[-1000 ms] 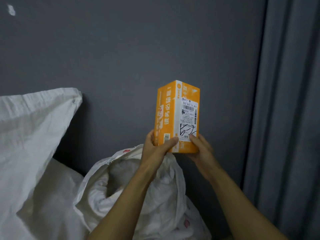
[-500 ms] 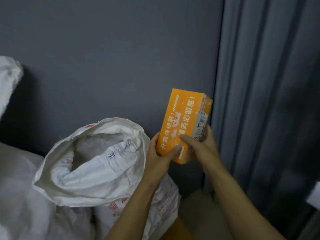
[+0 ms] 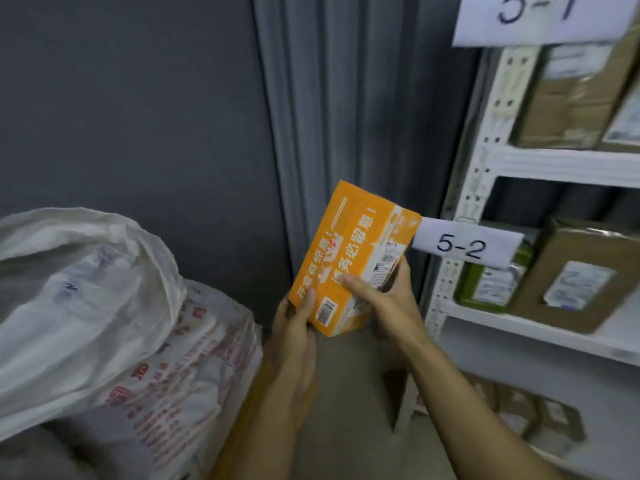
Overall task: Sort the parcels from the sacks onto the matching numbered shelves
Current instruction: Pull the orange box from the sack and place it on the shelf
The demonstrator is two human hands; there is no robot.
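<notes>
An orange box parcel [image 3: 349, 251] with white lettering and a shipping label on its right face is tilted in mid-air at centre. My left hand [image 3: 294, 327] grips its lower left corner, thumb on the front face. My right hand [image 3: 384, 299] holds its lower right side, thumb across the front and fingers behind the label. A white woven sack [image 3: 79, 292] stands open at the left. To the right is a white shelf rack [image 3: 481, 168] with paper tags reading 5-1 [image 3: 540, 15] and 5-2 [image 3: 464, 245].
Brown cardboard parcels [image 3: 575, 95] fill the upper shelf; a green parcel [image 3: 491, 282] and a brown one [image 3: 581, 275] sit on the 5-2 shelf. More parcels [image 3: 526, 414] lie low down. A second printed sack [image 3: 194, 362] leans under the open one. A grey curtain [image 3: 332, 105] hangs behind.
The view has swung right, bringing the shelf rack into sight and pushing the sacks left. The parcel has dropped lower and tilted, its label side now turned to the right.
</notes>
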